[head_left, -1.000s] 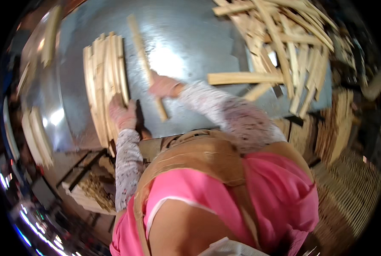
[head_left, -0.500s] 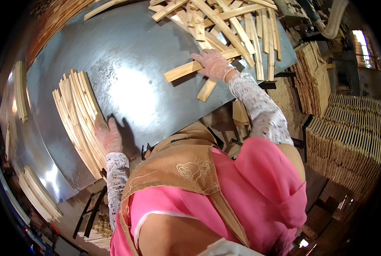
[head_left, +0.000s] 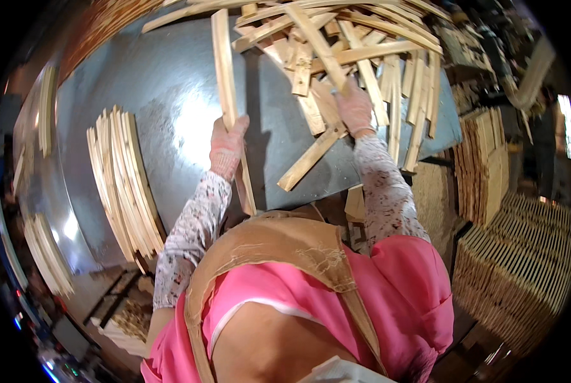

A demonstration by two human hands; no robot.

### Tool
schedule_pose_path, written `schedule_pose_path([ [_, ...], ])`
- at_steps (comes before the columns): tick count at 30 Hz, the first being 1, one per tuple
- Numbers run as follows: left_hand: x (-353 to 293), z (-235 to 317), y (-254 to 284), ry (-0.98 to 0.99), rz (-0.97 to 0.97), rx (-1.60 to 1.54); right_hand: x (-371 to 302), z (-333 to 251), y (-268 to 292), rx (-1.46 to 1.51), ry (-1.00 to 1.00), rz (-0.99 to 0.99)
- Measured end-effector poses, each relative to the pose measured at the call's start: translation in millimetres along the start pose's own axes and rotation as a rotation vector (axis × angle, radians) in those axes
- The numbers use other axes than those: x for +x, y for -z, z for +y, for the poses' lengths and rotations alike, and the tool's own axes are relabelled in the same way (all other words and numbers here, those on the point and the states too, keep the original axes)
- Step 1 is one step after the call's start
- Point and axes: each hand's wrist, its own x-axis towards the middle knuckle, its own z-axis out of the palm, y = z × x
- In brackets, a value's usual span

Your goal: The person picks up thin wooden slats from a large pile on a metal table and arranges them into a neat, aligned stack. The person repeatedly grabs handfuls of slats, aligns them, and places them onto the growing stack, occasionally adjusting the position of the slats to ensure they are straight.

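My left hand (head_left: 227, 148), in a pale work glove, is closed around a long wooden slat (head_left: 223, 64) that runs lengthwise away from me above the metal tabletop (head_left: 164, 76). My right hand (head_left: 354, 110), gloved too, has its fingers curled at the near end of another wooden slat (head_left: 316, 43) in the loose pile; the fingertips are partly hidden. A shorter slat (head_left: 310, 159) lies slantwise on the table just below that hand. To the left, a row of slats (head_left: 124, 182) lies side by side, apart from both hands.
More slats (head_left: 419, 89) lie crisscrossed at the table's far right. Further left, small bundles (head_left: 48, 255) rest on another surface. Tall stacks of slats (head_left: 518, 268) and boards (head_left: 480, 166) stand on the right. Dark metal bars (head_left: 116, 297) show below the table's left end.
My left hand has left the row of slats, moved right and now grips a long slat. My right hand has let go of a short piece and moved farther into the pile.
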Motion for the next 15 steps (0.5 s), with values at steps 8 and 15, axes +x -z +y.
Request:
schedule_pose_path([
  [8,28.0,16.2,-1.4,0.115,-0.167,-0.597,-43.3,-105.0,-55.9,-0.153,0.669,-0.412],
  [15,26.7,-19.8,118.0,-0.068,-0.022,0.089,-7.2,-111.1,-49.0,0.022,0.878,-0.065],
])
